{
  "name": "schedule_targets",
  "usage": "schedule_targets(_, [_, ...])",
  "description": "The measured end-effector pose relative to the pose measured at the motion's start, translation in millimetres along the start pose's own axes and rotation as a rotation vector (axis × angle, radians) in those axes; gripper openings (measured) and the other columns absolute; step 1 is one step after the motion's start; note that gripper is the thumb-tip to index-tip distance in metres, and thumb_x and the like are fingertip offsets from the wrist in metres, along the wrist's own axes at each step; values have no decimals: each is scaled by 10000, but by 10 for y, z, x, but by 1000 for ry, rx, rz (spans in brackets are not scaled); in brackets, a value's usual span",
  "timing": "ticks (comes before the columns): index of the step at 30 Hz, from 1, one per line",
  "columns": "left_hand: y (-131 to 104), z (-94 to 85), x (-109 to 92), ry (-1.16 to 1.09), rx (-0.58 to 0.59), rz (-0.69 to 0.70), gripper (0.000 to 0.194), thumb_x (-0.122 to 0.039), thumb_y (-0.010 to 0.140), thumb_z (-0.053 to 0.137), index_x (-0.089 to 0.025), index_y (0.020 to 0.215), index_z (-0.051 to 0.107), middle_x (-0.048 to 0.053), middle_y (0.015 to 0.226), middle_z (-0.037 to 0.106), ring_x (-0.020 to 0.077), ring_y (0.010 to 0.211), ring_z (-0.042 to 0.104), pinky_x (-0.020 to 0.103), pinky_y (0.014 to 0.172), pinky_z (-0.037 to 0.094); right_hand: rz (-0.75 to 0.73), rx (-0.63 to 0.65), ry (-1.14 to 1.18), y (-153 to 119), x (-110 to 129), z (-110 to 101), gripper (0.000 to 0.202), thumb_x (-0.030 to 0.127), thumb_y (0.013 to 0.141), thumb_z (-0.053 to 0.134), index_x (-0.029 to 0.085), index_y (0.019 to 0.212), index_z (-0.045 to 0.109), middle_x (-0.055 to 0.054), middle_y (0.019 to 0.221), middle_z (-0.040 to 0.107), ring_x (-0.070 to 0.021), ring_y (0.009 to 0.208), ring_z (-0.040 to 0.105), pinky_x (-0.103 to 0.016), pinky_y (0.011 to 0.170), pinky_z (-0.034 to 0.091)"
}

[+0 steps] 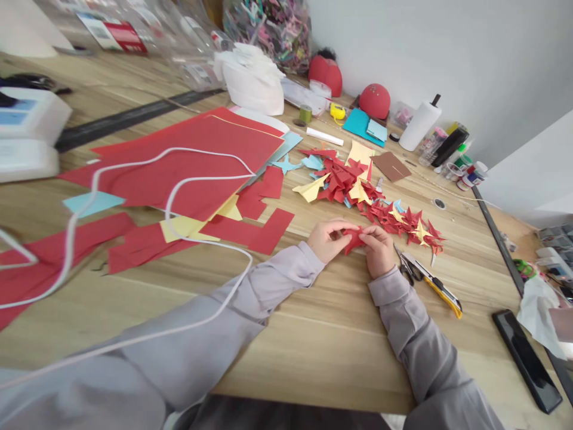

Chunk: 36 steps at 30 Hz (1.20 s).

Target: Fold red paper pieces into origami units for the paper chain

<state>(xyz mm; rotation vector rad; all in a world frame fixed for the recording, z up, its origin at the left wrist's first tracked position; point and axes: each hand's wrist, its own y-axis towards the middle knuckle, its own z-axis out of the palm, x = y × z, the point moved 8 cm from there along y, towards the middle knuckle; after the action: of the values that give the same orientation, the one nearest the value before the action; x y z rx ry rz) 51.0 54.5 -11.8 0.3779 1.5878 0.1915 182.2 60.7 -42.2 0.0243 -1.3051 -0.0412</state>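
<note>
Between my two hands, low over the wooden table, is a small folded piece of red paper (353,240). My left hand (330,240) pinches its left side with thumb and forefinger. On the right side, the fingertips of my right hand (378,249) are closed on the same piece, and the fingers partly cover it. Just beyond the hands lies a heap of folded paper stars (342,179), mostly red with some yellow and blue. A row of red stars (398,220) stretches from the heap to the right.
Scissors (408,269) and a yellow box cutter (436,286) lie right of my right hand. A black phone (527,360) is near the right edge. Large red sheets (192,155) and cut scraps (242,230) spread leftward, with a white cable (172,197) looping across them and my left sleeve.
</note>
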Motion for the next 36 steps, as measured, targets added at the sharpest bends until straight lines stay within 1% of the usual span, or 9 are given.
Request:
schedule_targets(6, [-4, -3, -23, 23, 6, 7, 184, -193, 680, 569, -150, 816, 685, 46, 758, 572, 110, 653, 525, 210, 526, 411, 17, -36, 122, -19, 56, 12, 113, 104, 532, 645, 183, 568, 573, 24, 692, 613, -125, 641, 554, -274, 624, 432])
schedule_targets(10, [-6, -17, -34, -6, -22, 11, 131, -172, 661, 572, -151, 728, 683, 38, 729, 556, 108, 635, 512, 214, 515, 395, 20, -36, 99, -24, 61, 14, 110, 111, 525, 646, 185, 556, 570, 25, 674, 607, -129, 629, 554, -286, 622, 437])
schedule_targets(17, [5, -72, -33, -43, -79, 25, 138, -109, 624, 537, -152, 663, 663, 14, 648, 516, 110, 620, 488, 233, 553, 394, -58, -3, -74, -33, 51, 1, 92, 200, 593, 661, 198, 649, 589, 49, 580, 556, -102, 533, 485, -252, 554, 395])
schedule_targets(20, [19, -84, -19, -52, -89, 27, 139, -110, 619, 532, -152, 660, 658, 5, 627, 493, 107, 608, 473, 235, 555, 391, -60, 31, -121, -29, 25, 11, 84, 261, 639, 646, 196, 664, 599, 46, 563, 539, -96, 503, 459, -245, 518, 371])
schedule_targets(24, [25, -84, 2, -63, -99, 31, 143, -113, 616, 528, -148, 674, 654, 4, 636, 483, 100, 600, 464, 231, 547, 385, -75, 58, -185, -27, 40, 34, 195, 323, 701, 602, 182, 575, 555, 39, 531, 505, -97, 506, 442, -249, 527, 363])
schedule_targets(27, [16, -68, -4, -48, -88, 39, 146, -112, 615, 528, -144, 686, 652, 9, 653, 493, 99, 602, 467, 228, 540, 383, -84, 69, -223, -38, 71, 63, 280, 348, 712, 592, 177, 517, 487, 38, 529, 485, -95, 522, 438, -251, 552, 372])
schedule_targets(30, [2, -53, -23, -26, -71, 45, 141, -118, 616, 538, -148, 693, 652, 18, 672, 506, 113, 644, 494, 228, 549, 391, -51, 98, -224, -53, 60, 99, 230, 325, 690, 611, 181, 558, 490, 43, 531, 487, -94, 517, 448, -247, 545, 381])
schedule_targets(33, [-5, -69, -35, 1, -88, 46, 140, -116, 616, 541, -149, 686, 657, 26, 688, 513, 123, 675, 506, 229, 556, 401, -32, 115, -160, -61, 38, 110, 130, 234, 637, 632, 191, 659, 512, 49, 568, 517, -91, 517, 467, -228, 516, 378])
schedule_targets(36, [2, -110, -24, 13, -135, 44, 156, -102, 611, 538, -152, 690, 663, 24, 695, 516, 116, 663, 501, 224, 552, 401, -37, 98, -102, -54, 20, 89, 166, 185, 607, 613, 206, 726, 500, 55, 601, 533, -89, 515, 479, -217, 500, 390])
